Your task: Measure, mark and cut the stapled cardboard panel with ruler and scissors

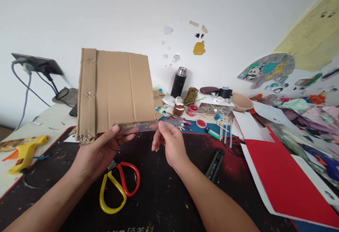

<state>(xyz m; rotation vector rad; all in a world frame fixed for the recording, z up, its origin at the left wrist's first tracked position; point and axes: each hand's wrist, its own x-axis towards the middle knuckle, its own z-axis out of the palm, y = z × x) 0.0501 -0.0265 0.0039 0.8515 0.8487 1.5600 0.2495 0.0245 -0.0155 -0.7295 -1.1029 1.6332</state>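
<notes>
My left hand [99, 149] is closed on the lower edge of a brown cardboard panel [122, 87], held upright above the desk mat. Along its left side runs a folded cardboard strip with several small wire-like metal pieces [89, 94]. A clear plastic strip [144, 127], which looks like a ruler, lies along the panel's bottom edge, under my left thumb. My right hand [171, 142] pinches this strip near the panel's lower right corner, and its end sticks out beyond the fingers. Scissors [119, 186] with red and yellow handles lie below my left hand, their blades mostly hidden.
A yellow glue gun [28, 154] lies at the left. Right of my right hand is a dark green utility knife [215, 165]. A black thermos [179, 82], paint jars [192, 110] and sticks stand or lie at the back. Red paper [286, 175] covers the right side.
</notes>
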